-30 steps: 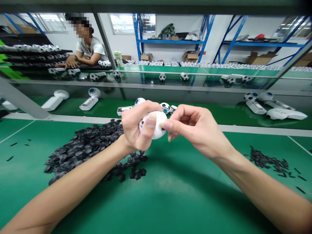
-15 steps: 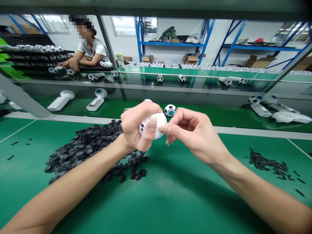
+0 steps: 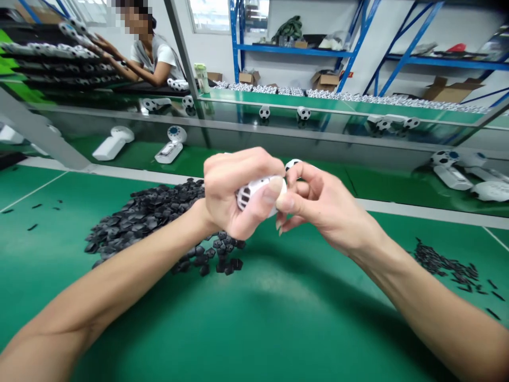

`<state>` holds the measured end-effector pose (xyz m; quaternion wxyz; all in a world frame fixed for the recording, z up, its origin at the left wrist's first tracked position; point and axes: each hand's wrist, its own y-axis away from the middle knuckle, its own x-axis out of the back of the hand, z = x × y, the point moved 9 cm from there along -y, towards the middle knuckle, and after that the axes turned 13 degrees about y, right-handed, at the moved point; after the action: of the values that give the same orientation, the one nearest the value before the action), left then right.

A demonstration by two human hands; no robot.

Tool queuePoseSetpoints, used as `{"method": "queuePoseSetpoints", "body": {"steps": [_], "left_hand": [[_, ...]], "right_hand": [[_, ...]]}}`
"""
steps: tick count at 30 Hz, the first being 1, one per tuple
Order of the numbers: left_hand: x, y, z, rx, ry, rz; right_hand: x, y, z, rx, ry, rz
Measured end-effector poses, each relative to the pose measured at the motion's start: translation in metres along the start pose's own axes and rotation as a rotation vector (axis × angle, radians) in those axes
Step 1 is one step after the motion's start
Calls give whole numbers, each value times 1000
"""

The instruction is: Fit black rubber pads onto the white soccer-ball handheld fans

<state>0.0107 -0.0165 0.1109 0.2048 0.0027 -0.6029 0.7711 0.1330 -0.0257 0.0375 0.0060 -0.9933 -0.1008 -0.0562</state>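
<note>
My left hand (image 3: 233, 191) is wrapped round a white ball-shaped shell (image 3: 254, 190) with slotted openings, thumb pressed on its front. My right hand (image 3: 318, 207) is pinched against the shell's right side, fingertips closed; what they hold, if anything, is hidden. Both hands hover above a green mat (image 3: 254, 318). A heap of small black plastic pieces (image 3: 147, 217) lies just left of and under my left wrist.
A smaller scatter of black bits (image 3: 445, 262) lies at right. White handled devices with football-patterned heads (image 3: 170, 146) lie on the strip behind, more at far right (image 3: 453, 170). Another person (image 3: 153, 50) works at stacked trays at back left. Blue shelving stands behind.
My hands have risen slightly and drawn closer together; the left hand has turned the shell so its slots face me. The other person's hands have moved up to the trays.
</note>
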Motion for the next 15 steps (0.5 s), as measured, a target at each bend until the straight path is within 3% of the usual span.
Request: {"method": "queuePoseSetpoints", "body": {"steps": [6, 9, 11, 13, 15], "left_hand": [[3, 4, -4, 132, 54, 42], [2, 11, -25, 265, 119, 105], [4, 16, -53, 392, 213, 218], [7, 26, -88, 565, 336, 343], [8, 34, -117, 700, 400, 410]], "right_hand": [[0, 8, -17, 156, 153, 169], [7, 10, -20, 245, 295, 322], [12, 13, -21, 339, 451, 455], [-1, 10, -14, 414, 689, 403], [-32, 4, 8, 440, 981, 140]]}}
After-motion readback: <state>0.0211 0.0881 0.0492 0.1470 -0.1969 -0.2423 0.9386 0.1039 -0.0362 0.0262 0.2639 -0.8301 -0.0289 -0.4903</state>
